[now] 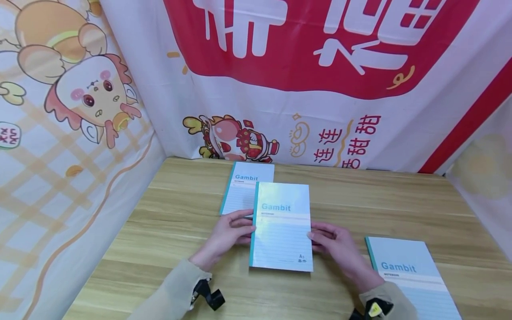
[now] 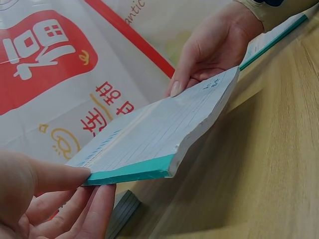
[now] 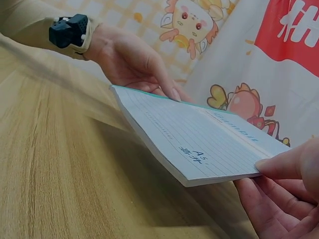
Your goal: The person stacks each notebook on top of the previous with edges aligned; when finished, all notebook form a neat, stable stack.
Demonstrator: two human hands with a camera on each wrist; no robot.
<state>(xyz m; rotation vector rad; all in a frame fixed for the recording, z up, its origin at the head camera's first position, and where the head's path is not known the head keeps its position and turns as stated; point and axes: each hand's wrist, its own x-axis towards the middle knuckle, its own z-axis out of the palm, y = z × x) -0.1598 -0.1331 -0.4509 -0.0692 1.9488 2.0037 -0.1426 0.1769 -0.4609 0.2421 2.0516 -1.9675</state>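
A pale blue notebook (image 1: 283,226) with a teal spine is held above the wooden table between both hands. My left hand (image 1: 229,233) pinches its spine edge, thumb on top and fingers beneath, as the left wrist view shows. On the opposite edge my right hand (image 1: 340,246) pinches it the same way, seen close in the right wrist view (image 3: 279,191). Behind it, partly covered by the held one, a second notebook (image 1: 248,171) lies at the back of the table. Both wrist views show a shadow under the raised notebook.
Another notebook (image 1: 414,278) lies at the right front, beside my right forearm and partly hidden by the sleeve. A printed white and red cloth (image 1: 292,106) hangs along the table's back edge, and a patterned cloth (image 1: 80,186) hangs on the left.
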